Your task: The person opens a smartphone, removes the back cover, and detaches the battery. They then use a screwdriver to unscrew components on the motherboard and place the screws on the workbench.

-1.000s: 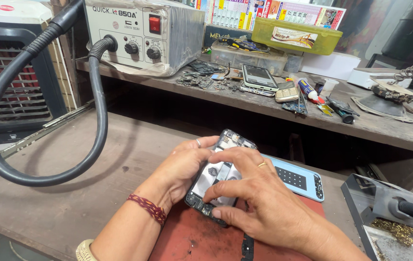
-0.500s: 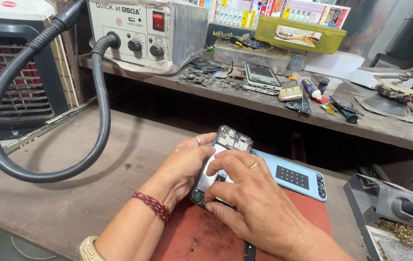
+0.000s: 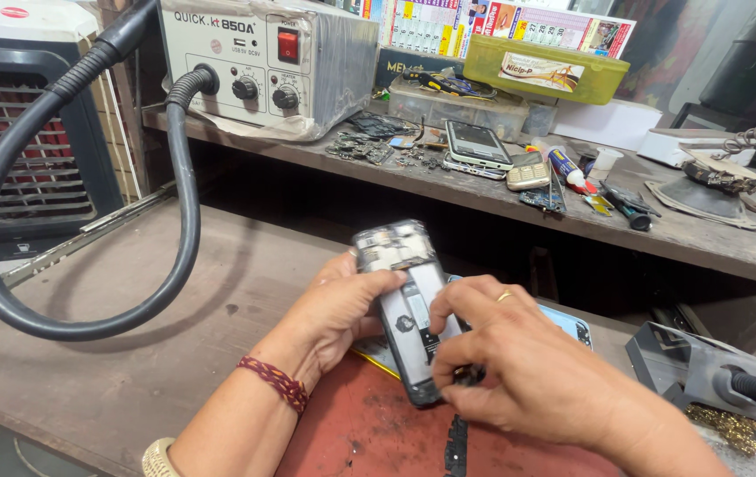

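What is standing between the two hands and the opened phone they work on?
Nothing visible. The left hand holds the opened phone from its side, and the right hand touches its lower part directly, above the red mat.

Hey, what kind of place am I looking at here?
Most likely a phone repair bench. Both hands, left hand and right hand, hold an opened phone; a hot-air station with a black hose stands on the shelf beside loose phones and parts.

The opened phone (image 3: pixel 409 309) sits over the mat (image 3: pixel 369 433) on the near bench (image 3: pixel 130 371), left hand (image 3: pixel 334 314) at its left, right hand (image 3: pixel 519 371) at its right. The station (image 3: pixel 263 62) stands on the far shelf (image 3: pixel 705 238), its hose (image 3: pixel 86 265) looping left.
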